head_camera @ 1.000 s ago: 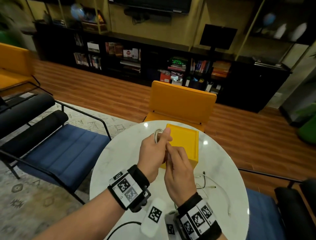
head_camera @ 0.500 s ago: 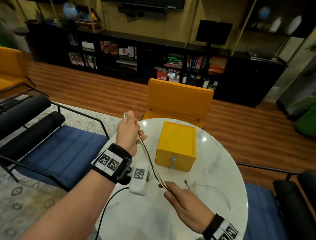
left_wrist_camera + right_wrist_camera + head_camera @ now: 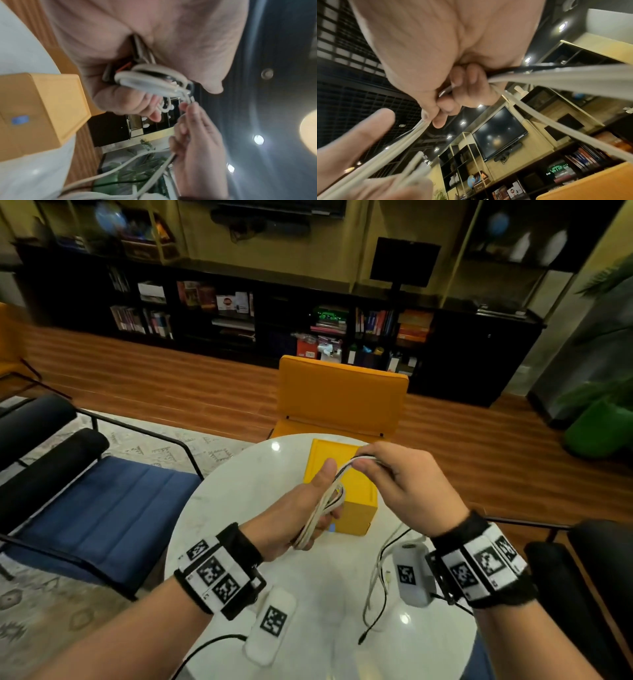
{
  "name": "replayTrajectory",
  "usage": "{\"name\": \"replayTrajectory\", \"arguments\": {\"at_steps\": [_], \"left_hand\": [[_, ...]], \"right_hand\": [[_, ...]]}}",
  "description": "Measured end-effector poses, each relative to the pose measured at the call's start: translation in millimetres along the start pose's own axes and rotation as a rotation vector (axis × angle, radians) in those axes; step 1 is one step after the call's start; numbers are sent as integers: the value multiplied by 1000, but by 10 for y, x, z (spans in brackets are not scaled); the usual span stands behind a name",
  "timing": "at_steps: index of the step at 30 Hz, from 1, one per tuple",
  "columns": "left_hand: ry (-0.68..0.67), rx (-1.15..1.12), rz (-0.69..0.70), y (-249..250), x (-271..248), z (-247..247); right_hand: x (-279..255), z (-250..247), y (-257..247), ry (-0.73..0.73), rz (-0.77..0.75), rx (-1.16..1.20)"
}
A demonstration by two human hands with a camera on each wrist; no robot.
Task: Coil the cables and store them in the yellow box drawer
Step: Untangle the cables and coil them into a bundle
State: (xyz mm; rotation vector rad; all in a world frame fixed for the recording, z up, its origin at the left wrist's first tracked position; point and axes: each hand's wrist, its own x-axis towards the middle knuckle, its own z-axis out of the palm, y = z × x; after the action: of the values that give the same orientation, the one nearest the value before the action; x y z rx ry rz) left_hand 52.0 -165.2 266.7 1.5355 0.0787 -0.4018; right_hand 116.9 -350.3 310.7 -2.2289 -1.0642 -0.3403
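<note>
My left hand (image 3: 317, 503) grips a bundle of white cable loops (image 3: 320, 517) in its palm, thumb up, just in front of the yellow box (image 3: 358, 510). My right hand (image 3: 363, 465) pinches the same white cable, together with a thin black strand, above the box top and beside the left thumb. In the left wrist view the coil (image 3: 150, 81) sits under my curled fingers (image 3: 130, 102), with the box (image 3: 42, 108) and its blue front tab to the left. The right wrist view shows my fingers (image 3: 443, 108) clamped on the cable strands (image 3: 556, 79). The box drawer looks shut.
The box stands on a round white marble table (image 3: 219, 508). Loose white and black cable ends (image 3: 375, 587) trail on the tabletop under my right wrist. A yellow chair (image 3: 342, 398) stands behind the table, and a blue bench (image 3: 102, 508) to the left.
The hands were apart with the cable stretched between them, left hand raised and right hand low. Now both have come together over the box, and the right hand has carried the cable up to the left thumb.
</note>
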Motion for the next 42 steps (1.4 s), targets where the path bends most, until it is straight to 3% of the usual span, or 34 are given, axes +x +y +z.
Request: {"name": "replayTrajectory", "arguments": {"at_steps": [4,10,13,18,22,25,29,35,37,39,42], "left_hand": [[24,172,224,53,-75,2],[221,190,341,-7,-8,94],[357,127,411,-53,39,165],[471,-33,434,-99,165,190],[578,-158,340,-109,283,218],[601,-227,277,-81,361,191],[678,-243,232,-13,448,18],[629,-578,96,-14,512,-245],[688,-490,65,-38,553,-343],[706,-248,70,-63,592,-428],[527,206,61,-203,540,-332]], "right_hand": [[20,62,5,119,72,78],[-69,337,-107,451,232,253],[-159,571,-131,513,290,342],[-336,846,-143,394,237,305],[-383,916,-130,258,205,297],[-451,1017,-104,90,215,276],[-725,1221,-11,-145,345,313],[-1032,1079,20,-451,278,169],[-1069,908,-37,-519,192,96],[-1071,706,-116,-506,98,106],[-869,409,-45,-337,39,87]]}}
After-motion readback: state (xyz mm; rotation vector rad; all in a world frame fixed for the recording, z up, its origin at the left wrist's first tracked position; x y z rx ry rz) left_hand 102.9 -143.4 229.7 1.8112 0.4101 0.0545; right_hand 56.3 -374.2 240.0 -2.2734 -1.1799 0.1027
